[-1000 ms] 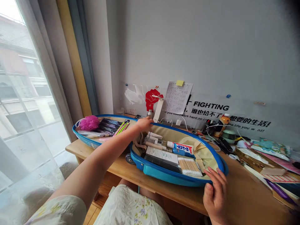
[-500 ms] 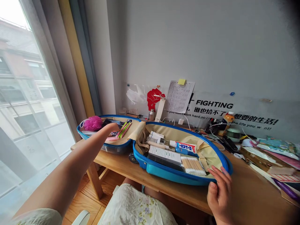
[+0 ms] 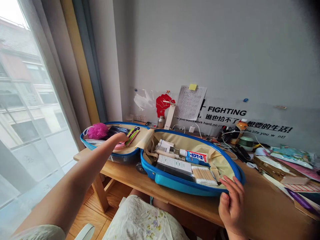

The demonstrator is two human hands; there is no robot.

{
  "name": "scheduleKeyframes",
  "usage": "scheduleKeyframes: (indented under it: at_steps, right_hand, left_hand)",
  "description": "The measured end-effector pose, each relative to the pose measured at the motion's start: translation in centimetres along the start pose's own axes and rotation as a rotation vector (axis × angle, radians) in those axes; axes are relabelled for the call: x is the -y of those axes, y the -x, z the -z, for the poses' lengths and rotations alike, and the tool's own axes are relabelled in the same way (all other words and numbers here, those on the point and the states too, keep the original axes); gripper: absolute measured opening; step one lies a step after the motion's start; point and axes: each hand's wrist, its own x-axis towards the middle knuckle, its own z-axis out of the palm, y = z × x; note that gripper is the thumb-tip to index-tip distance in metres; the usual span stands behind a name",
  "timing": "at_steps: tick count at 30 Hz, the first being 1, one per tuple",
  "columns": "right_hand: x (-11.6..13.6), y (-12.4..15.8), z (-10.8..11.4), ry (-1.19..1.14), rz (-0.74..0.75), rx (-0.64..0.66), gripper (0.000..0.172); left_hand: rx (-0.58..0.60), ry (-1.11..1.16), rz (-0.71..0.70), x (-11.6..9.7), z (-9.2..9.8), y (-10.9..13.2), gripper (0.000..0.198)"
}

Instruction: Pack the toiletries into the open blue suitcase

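Observation:
A blue hard-shell suitcase lies open on the wooden desk. My left hand reaches into its left half and rests on the items beside the black packets and the green and pink pens. Its fingers are foreshortened and hard to read. A pink bath puff sits further left. My right hand lies with fingers spread on the near rim of the right half. That half holds a toothpaste tube, a white box and cotton swabs.
Cables, a bottle, a small green jar and stacked papers crowd the desk's right side. A printed sheet hangs on the wall behind. A window with sheer curtain fills the left. My floral-clothed lap is below the desk edge.
My left hand moved left from the suitcase's middle hinge area into the left half, by the pens. My right hand stayed on the rim.

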Motion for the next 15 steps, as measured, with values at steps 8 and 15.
scheduleKeyframes:
  at_steps: [8,15]
  right_hand:
    - [-0.1,0.0,0.0,0.004,-0.007,0.001,0.031]
    - [-0.1,0.1,0.0,0.001,-0.001,0.005,0.032]
  left_hand:
    - [-0.194,-0.044,-0.231,-5.3,4.4,5.2,0.04]
    - [-0.133,-0.181,-0.75,-13.9,1.0,9.3,0.03]
